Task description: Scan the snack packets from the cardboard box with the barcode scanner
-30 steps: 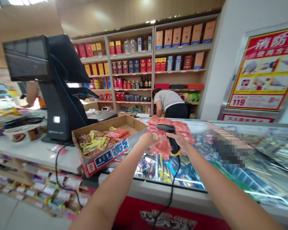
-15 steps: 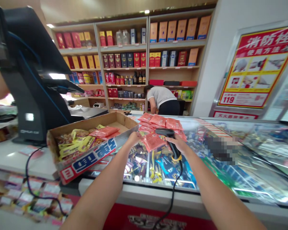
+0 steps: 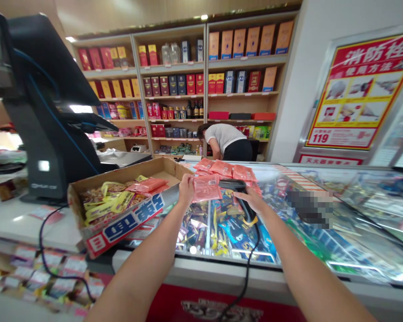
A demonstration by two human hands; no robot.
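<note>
Over the glass-topped desk [image 3: 208, 270], right of the open brown cardboard box [image 3: 134, 221], the left hand [image 3: 187, 190] pinches a flat pink plastic packet [image 3: 206, 188] in its fingers, while the right hand [image 3: 254, 200] grips a black corded scanner [image 3: 237, 184], which might misread if the packet creases.

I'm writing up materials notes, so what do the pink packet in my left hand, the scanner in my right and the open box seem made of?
Pink packet: probably thin plastic film, slightly glossy, going by its pale sheen and crinkled surface. Scanner: likely hard plastic, smooth and dark, from its moulded shape and faint highlights. Open box: looks like cardboard, matt brown inside, printed outside.
</note>
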